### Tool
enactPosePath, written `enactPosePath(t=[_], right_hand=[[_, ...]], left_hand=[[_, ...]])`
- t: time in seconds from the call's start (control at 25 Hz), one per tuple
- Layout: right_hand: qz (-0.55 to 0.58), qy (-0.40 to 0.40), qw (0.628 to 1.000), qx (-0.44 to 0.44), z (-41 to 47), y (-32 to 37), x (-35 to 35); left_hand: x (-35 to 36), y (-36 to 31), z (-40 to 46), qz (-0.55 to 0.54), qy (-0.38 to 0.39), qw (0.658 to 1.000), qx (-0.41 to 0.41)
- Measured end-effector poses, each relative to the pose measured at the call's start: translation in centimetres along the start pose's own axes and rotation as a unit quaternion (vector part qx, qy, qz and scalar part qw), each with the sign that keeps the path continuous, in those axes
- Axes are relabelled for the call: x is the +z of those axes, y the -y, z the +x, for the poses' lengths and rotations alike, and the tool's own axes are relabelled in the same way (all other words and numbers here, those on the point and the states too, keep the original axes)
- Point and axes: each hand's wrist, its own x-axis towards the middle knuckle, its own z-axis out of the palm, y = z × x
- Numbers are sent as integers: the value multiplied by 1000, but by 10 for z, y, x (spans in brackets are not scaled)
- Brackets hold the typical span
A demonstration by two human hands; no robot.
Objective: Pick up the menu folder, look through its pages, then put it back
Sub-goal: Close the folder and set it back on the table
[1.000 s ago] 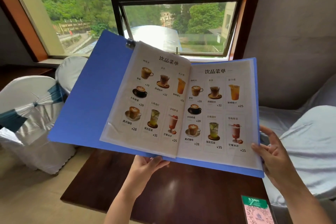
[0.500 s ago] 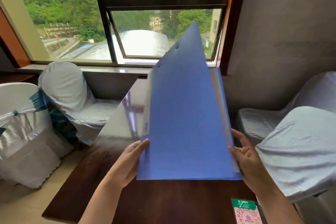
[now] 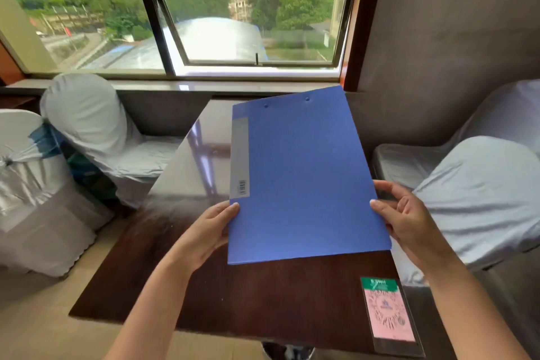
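The blue menu folder (image 3: 304,175) is closed, its cover facing up, with a grey spine strip and barcode along its left side. It sits low over the dark wooden table (image 3: 263,295); I cannot tell whether it rests on the wood. My left hand (image 3: 209,231) grips its lower left edge, thumb on the cover. At the folder's right edge is my right hand (image 3: 406,219), thumb on top and fingers curled behind. The pages inside are hidden.
A green and pink card in a clear sleeve (image 3: 387,311) lies at the table's near right corner. White-covered chairs stand on the left (image 3: 87,125) and right (image 3: 479,193). A window (image 3: 233,14) and sill lie beyond the table's far edge.
The folder was open with drink pages showing. The front cover swung shut over them, and the closed folder has come down flat toward the table between both hands.
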Motion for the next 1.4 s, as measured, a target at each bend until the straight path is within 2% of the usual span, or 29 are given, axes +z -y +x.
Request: enactPosePath(t=[0.12,0.28,0.36,0.52,0.64,0.92,1.04,1.12,1.2,1.24,1.32,1.4], right_hand=[[-59,-19,998,28,-10,-29,-8],[-148,-85,980,103,-25,-93,-6],[-202,-99,964,143,-31,-123,-2],[-315,-77,927,190,-35,-173,6],[-387,-61,896,211,-30,-199,12],[-522,-47,829,193,-34,-227,16],[-606,-37,790,88,-43,-226,10],[-647,75,759,9,-51,-227,7],[-653,201,730,-4,-59,-232,9],[-653,240,719,6,-62,-238,11],[-659,267,703,20,-67,-248,13],[-666,258,700,18,-68,-253,11]], left_hand=[[-4,25,2,75,25,996,-36],[5,83,12,113,-53,989,-72],[7,110,17,121,-65,986,-93],[-1,158,31,150,-85,976,-135],[-5,189,39,212,-97,961,-147],[-3,228,38,357,-146,914,-127],[7,228,34,438,-192,876,-61],[11,226,22,482,-137,865,-19],[14,230,6,554,-17,832,0],[15,233,-1,587,32,809,-6],[16,240,-11,635,74,769,-24],[20,242,-12,657,78,750,-15]])
